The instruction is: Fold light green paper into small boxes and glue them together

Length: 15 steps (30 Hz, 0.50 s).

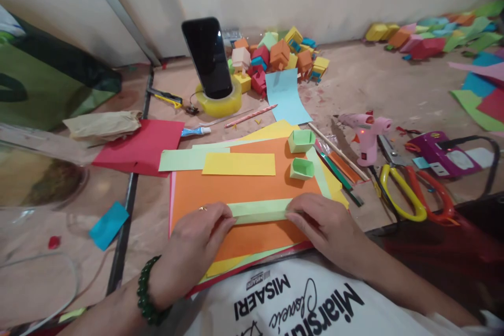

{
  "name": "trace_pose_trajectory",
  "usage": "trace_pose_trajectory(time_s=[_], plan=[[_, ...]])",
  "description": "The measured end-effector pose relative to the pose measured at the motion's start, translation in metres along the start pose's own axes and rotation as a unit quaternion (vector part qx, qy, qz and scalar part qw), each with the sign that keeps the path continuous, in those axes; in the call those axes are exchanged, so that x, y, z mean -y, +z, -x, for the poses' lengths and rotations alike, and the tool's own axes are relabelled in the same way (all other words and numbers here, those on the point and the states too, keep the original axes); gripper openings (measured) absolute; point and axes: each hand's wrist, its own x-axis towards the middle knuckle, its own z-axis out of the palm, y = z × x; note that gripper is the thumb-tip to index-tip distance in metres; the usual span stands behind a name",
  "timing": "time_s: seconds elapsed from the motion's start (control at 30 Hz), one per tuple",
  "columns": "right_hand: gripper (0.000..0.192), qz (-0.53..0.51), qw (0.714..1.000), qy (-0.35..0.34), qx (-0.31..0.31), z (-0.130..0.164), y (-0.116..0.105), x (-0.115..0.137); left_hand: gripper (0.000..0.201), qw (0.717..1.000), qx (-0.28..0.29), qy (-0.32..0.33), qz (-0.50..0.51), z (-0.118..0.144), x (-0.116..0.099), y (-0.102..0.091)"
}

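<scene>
at the far left a green bag [43, 84] lies by the wall, with a crumpled beige paper [103, 124] and a red sheet [144, 147] in front of it, and a small blue scrap [108, 224] lower down on the bench [394, 89]. the person's left hand [195, 244], with a green bead bracelet [145, 294] at the wrist and a ring on one finger, rests on the orange sheet [236, 189]; its fingers [220, 216] are curled down, pressing the left end of the light green folded strip [260, 211], pinched against it rather than spread. the strip lies flat across the lower part of the orange sheet, between both hands. above it sit a yellow strip [239, 164] and a longer pale green strip [192, 158]. further back a dark phone [207, 58] stands upright in a yellow tape roll [220, 104], with a pile of small coloured paper houses [279, 60] beside it and a light blue sheet [285, 95] in front. two small green paper boxes [301, 153] sit on the orange sheet's right side. the right hand [326, 226] lies over the strip's right end, its fingers [295, 214] closed down on it, holding the fold flat. to the right are a pink glue gun [368, 136], yellow-handled scissors [401, 189], orange-handled scissors [433, 191] and a purple case [441, 152]. more coloured paper [433, 37] lies along the far right wall.
</scene>
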Motion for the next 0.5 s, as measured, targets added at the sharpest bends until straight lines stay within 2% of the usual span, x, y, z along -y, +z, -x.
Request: trace_pose_trajectory(time_s=[0.1, 0.27, 0.4, 0.5], plan=[[0.021, 0.031, 0.998, 0.038, -0.028, 0.000, 0.006, -0.001, 0.021, 1.000, -0.002, -0.024, -0.008, -0.004, 0.000, 0.002], [0.022, 0.065, 0.996, 0.044, -0.052, -0.001, 0.011, -0.005, 0.023, 0.998, -0.010, -0.037, -0.053, -0.008, -0.002, 0.008], [0.021, 0.057, 0.996, 0.056, -0.040, -0.001, 0.011, -0.008, 0.027, 0.994, -0.028, -0.017, -0.107, -0.009, -0.003, 0.013], [0.013, 0.045, 0.996, 0.066, -0.040, -0.002, 0.010, -0.008, 0.031, 0.990, -0.049, 0.006, -0.130, -0.009, -0.003, 0.016]])
